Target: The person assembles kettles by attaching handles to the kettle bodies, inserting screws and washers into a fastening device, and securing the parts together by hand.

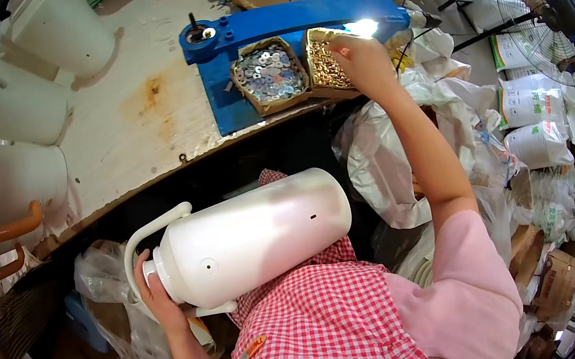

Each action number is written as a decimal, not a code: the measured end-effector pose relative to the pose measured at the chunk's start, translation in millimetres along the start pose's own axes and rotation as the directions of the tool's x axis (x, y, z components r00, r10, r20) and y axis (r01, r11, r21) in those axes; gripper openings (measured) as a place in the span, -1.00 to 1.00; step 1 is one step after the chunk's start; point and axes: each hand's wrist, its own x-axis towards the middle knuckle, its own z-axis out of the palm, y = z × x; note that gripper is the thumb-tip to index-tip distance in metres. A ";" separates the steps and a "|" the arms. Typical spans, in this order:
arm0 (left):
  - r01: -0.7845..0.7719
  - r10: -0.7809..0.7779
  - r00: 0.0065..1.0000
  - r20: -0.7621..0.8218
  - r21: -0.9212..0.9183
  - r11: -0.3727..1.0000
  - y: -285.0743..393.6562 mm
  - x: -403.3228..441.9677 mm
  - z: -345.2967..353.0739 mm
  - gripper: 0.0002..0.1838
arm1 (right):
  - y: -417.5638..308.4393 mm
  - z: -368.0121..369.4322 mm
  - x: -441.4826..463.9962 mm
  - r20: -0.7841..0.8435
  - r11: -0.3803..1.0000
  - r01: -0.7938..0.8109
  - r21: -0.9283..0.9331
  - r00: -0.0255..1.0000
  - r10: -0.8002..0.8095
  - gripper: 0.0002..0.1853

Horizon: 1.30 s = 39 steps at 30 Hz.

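Note:
A white plastic thermos flask shell [258, 235] lies on its side across my lap, its neck to the left. Two small dark holes show in its wall, and a white carrying handle [135, 237] is fitted at the neck end. My left hand [159, 294] is wrapped round the neck. Over at the bench, my right hand [364, 64] dips into a cardboard box of small brass-coloured fasteners [325, 64], fingers pinched together; what lies between the fingertips is hidden. Beside that box sits another one full of flat metal washers [271, 71].
A blue metal press-like arm [280, 22] with a bright lamp runs behind the boxes. Several white flask shells [20, 107] stand on the bench [124, 114] at left, some with orange handles [11, 225]. Plastic bags [402, 156] hang at right, near a fan [536, 16] and stacked sacks.

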 end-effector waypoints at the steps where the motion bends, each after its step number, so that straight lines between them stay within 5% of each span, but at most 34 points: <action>1: -0.019 0.020 1.000 -0.009 0.032 0.999 -1.8 2.9 -0.8 -0.51 | 2.2 10.6 7.9 0.071 0.992 -0.011 -0.130 0.997 0.020 -0.82; 6: -0.003 0.003 1.000 -0.025 0.004 1.000 -0.3 5.5 3.6 -0.51 | -5.0 21.7 14.0 0.237 0.935 -0.033 -0.354 0.964 0.124 -0.80; 14: -0.008 0.009 1.000 -0.010 0.057 0.998 10.8 9.6 7.2 -0.46 | 9.0 30.2 14.6 0.176 0.920 -0.054 -0.388 0.976 0.131 -0.81; 20: 0.022 -0.022 1.000 -0.023 -0.002 1.000 5.3 9.5 7.5 -0.49 | -2.2 25.3 15.1 0.223 0.955 -0.040 -0.295 0.969 0.109 -0.82; 24: 0.029 -0.030 0.999 -0.031 -0.041 0.999 -0.2 9.2 3.6 -0.51 | 0.3 20.1 7.2 0.062 0.953 0.027 -0.302 0.998 -0.008 -0.85; 26: -0.058 0.060 0.998 -0.021 0.098 0.994 -5.3 9.8 0.8 -0.52 | 8.4 17.5 0.3 -0.030 0.997 0.001 -0.075 1.000 -0.003 -0.83; 30: -0.027 0.027 1.000 -0.008 0.011 1.000 5.3 11.0 7.4 -0.52 | 3.5 7.6 -6.7 -0.002 0.995 0.042 -0.088 0.999 -0.042 -0.82; 32: -0.019 0.019 1.000 -0.006 -0.038 0.999 2.2 11.7 5.9 -0.52 | -21.0 -3.5 -3.7 -0.043 0.991 -0.073 0.112 0.996 0.078 -0.85; 36: -0.010 0.009 1.000 -0.009 -0.044 0.999 -4.2 11.3 3.3 -0.50 | -17.2 -5.5 6.2 -0.092 0.999 0.028 -0.016 0.995 -0.029 -0.84; 39: 0.018 -0.018 1.000 -0.001 -0.100 0.995 -4.3 8.3 4.8 -0.43 | -3.4 -5.5 3.7 0.130 0.995 -0.038 -0.091 0.990 0.050 -0.83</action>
